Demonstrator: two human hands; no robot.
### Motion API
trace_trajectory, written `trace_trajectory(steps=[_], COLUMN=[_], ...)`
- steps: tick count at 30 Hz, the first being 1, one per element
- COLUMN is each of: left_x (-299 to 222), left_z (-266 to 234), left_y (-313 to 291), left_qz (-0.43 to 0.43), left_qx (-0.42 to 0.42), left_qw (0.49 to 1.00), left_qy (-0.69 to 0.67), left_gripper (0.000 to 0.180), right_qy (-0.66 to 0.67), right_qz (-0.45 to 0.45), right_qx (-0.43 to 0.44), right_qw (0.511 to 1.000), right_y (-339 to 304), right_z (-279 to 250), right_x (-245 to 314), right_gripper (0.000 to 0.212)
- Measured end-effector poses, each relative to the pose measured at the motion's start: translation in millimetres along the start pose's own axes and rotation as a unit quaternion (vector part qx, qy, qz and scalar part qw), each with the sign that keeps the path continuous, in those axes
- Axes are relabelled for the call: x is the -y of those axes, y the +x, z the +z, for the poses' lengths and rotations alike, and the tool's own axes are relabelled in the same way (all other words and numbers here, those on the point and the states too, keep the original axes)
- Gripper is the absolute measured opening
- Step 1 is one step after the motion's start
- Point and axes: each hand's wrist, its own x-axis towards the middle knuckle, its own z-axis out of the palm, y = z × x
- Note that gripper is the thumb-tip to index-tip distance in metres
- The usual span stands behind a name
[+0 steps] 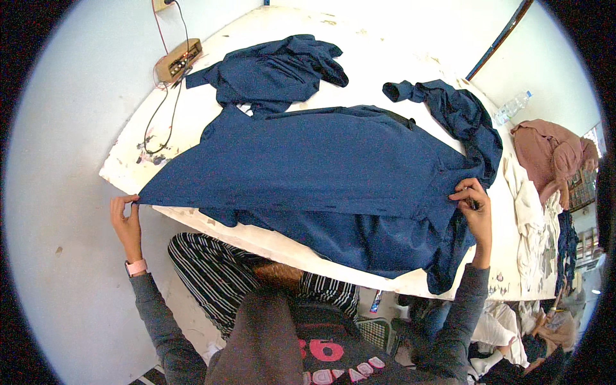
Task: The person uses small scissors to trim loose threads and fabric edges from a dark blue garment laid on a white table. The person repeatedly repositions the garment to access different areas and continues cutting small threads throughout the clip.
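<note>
A navy blue long-sleeved shirt [308,167] is spread across the white table, its long straight front edge stretched between my hands. At the far left, my left hand [126,212] pinches a corner of the cloth just past the table's edge. My right hand [473,202] is closed on the cloth at the other end, near what looks like the collar. A small dark thing shows in the right palm, too small to name. One sleeve [471,122] lies crumpled at the far right. Below the stretched edge, more of the shirt hangs in folds toward the table's near edge.
Another crumpled navy garment [276,70] lies at the back of the white table [366,32]. At the back left sits a wooden power strip [179,61] with a looping black cable. A plastic bottle [512,108], a brown cloth [548,154] and cream cloth [526,205] are at the right.
</note>
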Motion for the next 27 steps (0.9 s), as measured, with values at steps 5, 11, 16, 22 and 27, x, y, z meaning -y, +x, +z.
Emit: trace_trajectory(steps=[5, 11, 16, 22, 27], left_x=[-2, -4, -1, -71, -199], left_z=[-2, -4, -11, -32, -1], left_y=[-10, -11, -12, 11, 16], left_qz=[-0.045, -0.03, -0.129, -0.214, -0.296], left_qx=[-0.019, -0.037, -0.022, 0.022, 0.143], left_qw=[0.999, 0.999, 0.982, 0.818, 0.723], left_qy=[0.014, 0.01, -0.137, -0.534, -0.607], left_gripper=[0.013, 0.013, 0.015, 0.05, 0.046], right_qy=[0.002, -0.008, -0.024, 0.249, -0.442], right_qz=[0.028, 0.006, -0.035, -0.089, -0.009], right_qx=[-0.029, -0.033, -0.073, -0.31, -0.359], right_qw=[0.999, 0.999, 0.996, 0.913, 0.822], right_y=[-6, 0, -11, 76, 185], right_z=[8, 13, -25, -212, -199], right_x=[-16, -19, -75, -138, -84], right_gripper=[0.035, 0.029, 0.029, 0.042, 0.052])
